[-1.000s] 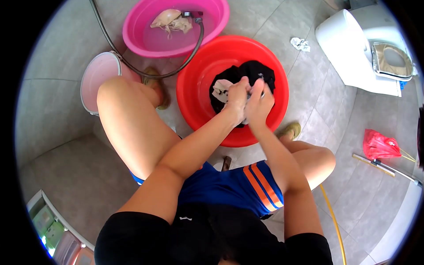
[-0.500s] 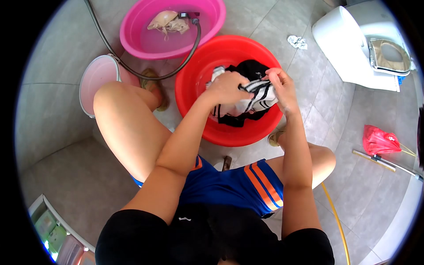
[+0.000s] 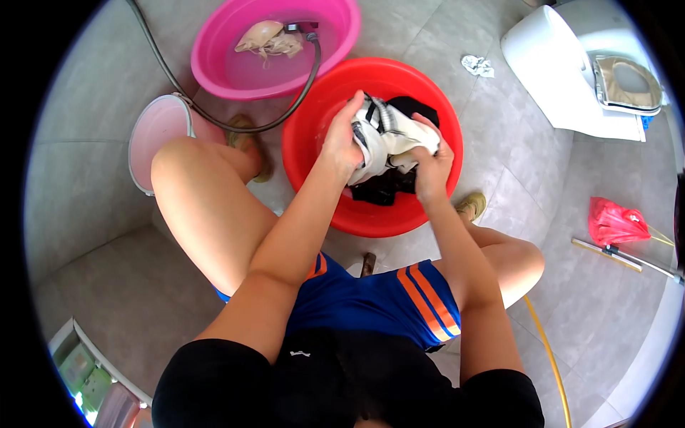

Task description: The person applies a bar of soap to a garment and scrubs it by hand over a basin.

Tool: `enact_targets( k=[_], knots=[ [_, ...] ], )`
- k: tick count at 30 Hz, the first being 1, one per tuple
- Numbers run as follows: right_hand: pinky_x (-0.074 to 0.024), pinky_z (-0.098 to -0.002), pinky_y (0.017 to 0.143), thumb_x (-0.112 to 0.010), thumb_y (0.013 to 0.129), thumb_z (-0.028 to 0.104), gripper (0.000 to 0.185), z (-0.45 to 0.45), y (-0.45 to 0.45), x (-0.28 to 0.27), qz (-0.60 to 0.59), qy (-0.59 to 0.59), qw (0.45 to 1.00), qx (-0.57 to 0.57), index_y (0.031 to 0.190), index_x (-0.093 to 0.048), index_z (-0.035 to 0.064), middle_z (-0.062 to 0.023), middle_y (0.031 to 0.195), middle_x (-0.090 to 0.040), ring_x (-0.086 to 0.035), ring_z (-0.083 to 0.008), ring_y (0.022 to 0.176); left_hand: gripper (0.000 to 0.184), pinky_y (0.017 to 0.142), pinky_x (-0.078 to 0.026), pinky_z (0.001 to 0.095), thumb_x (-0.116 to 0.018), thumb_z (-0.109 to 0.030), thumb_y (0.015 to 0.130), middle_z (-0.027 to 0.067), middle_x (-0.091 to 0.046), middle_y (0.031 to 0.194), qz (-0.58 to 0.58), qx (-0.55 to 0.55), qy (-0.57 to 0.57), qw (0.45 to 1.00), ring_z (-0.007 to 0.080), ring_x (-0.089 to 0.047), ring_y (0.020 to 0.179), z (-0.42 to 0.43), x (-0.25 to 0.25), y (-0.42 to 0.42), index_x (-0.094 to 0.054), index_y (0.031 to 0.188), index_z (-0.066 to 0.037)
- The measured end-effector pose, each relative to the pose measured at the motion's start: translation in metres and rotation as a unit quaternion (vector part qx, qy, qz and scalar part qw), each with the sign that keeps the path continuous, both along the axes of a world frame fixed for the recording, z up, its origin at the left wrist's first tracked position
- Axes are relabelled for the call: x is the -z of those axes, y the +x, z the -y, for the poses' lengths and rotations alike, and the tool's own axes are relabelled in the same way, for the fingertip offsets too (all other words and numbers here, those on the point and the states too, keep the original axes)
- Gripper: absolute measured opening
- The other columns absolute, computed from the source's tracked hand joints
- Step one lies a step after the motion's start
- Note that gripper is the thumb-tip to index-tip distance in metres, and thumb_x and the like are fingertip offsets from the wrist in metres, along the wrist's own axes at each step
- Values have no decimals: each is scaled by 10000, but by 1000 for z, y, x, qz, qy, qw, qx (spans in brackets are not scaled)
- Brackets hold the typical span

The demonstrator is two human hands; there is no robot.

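Observation:
A bunched white garment with black stripes [image 3: 389, 139] is held up between both hands over a red basin [image 3: 335, 214]. My left hand [image 3: 344, 137] grips its left side, with the thumb and fingers around the cloth. On the other side, my right hand [image 3: 434, 165] is closed on the garment's right end. Beneath and behind it, black cloth [image 3: 374, 191] lies in the basin. Parts of the fingers are hidden by the white fabric.
Beyond the red basin stands a pink basin [image 3: 207, 64] with water and beige cloth [image 3: 267, 39]. A grey hose [image 3: 310, 82] curves over its rim. A pink bucket [image 3: 160, 135] is by my left knee. At right are a toilet [image 3: 546, 71], red bag [image 3: 614, 222] and squeegee [image 3: 606, 255].
The striped garment has been turned and gathered into a bunch. My left hand has moved to its left side, and my right hand has come lower and slightly left.

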State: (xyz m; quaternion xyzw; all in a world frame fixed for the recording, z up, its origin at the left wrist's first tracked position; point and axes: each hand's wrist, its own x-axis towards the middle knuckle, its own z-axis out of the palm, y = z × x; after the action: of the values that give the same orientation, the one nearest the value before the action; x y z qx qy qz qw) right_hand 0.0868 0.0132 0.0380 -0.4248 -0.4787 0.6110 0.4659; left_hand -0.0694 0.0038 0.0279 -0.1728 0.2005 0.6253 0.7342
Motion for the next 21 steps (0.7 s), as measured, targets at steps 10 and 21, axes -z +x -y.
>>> enact_targets(
  k=[10, 21],
  knots=[
    [-426, -291, 726, -665, 810, 141, 204, 10, -23, 6, 319, 117, 931, 130, 935, -538, 42, -82, 871, -539, -509, -162, 764, 281, 613, -479, 287, -499, -344, 947, 15, -582, 785, -82, 20, -10, 996, 135, -586, 709, 13, 26, 74, -574, 900, -77],
    [-379, -379, 468, -523, 896, 231, 337, 6, -29, 7, 390, 337, 851, 101, 639, -480, 17, -159, 586, -510, -490, -281, 489, 250, 605, -468, 298, -523, -262, 908, 38, -565, 701, -154, 73, -22, 985, 153, -567, 652, 14, 13, 65, -554, 725, -94]
  ],
)
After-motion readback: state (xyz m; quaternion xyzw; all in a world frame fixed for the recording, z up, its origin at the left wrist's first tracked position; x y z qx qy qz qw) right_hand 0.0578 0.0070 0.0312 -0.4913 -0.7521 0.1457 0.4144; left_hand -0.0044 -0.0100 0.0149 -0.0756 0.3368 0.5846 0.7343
